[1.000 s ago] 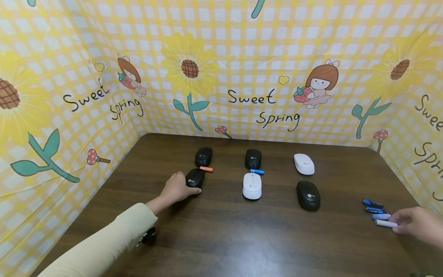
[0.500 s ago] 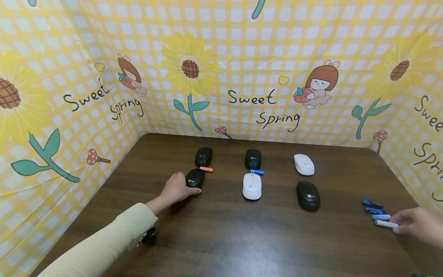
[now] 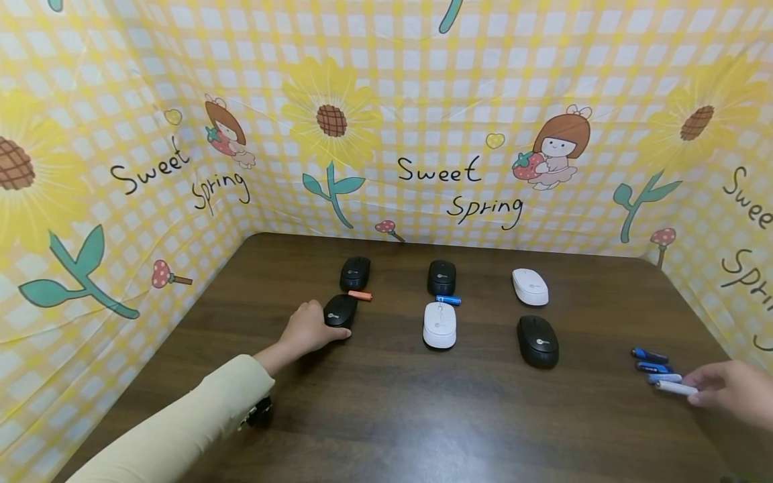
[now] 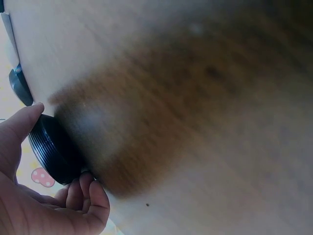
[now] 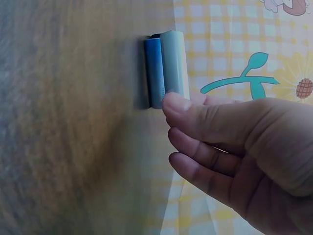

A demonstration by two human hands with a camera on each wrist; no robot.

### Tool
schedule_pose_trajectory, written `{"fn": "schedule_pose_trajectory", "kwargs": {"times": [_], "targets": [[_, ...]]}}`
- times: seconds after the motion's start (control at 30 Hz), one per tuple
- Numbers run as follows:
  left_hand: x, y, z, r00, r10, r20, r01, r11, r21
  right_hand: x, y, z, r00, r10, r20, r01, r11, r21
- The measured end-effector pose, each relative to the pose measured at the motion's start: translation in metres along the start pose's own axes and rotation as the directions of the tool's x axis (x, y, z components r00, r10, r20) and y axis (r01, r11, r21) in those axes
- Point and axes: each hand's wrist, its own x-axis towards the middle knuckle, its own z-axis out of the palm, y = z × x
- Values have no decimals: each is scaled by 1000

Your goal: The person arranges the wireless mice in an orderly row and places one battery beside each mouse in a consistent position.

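My left hand (image 3: 306, 329) holds a black computer mouse (image 3: 340, 311) by its sides on the brown table. In the left wrist view, thumb and fingers span the ribbed side of that black mouse (image 4: 53, 149). Over at the right, my right hand (image 3: 733, 392) pinches one end of a white battery (image 3: 675, 388) between thumb and fingers. The right wrist view has the white battery (image 5: 174, 61) standing out from the thumb tip, with a blue battery (image 5: 154, 71) close beside it. Beyond it on the table lie a light blue battery (image 3: 663, 379) and two dark blue ones.
Behind the held mouse are an orange battery (image 3: 360, 295) and another black mouse (image 3: 355, 273). Mid-table, a blue battery (image 3: 449, 300) lies between a black mouse (image 3: 442, 276) and a white mouse (image 3: 439, 325). Farther right sit a white mouse (image 3: 531, 286) and a black mouse (image 3: 538, 341).
The white battery has shifted slightly right and up in the head view, pinched in my right hand. My left hand and the mouse it holds have stayed put.
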Motion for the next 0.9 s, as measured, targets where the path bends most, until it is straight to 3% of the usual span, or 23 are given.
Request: {"fn": "schedule_pose_trajectory", "kwargs": {"times": [0.2, 0.47, 0.9], "targets": [[0, 0, -1, 1000, -3, -1, 3, 1000, 5, 3, -12, -7, 998, -53, -36, 53, 998, -17], [0, 0, 0, 1000, -2, -6, 2, 1000, 5, 15, -33, -19, 1000, -25, -3, 25, 999, 21], [1, 0, 0, 1000, -3, -8, 3, 1000, 2, 40, -58, -21, 999, -28, -44, 30, 999, 42]]}}
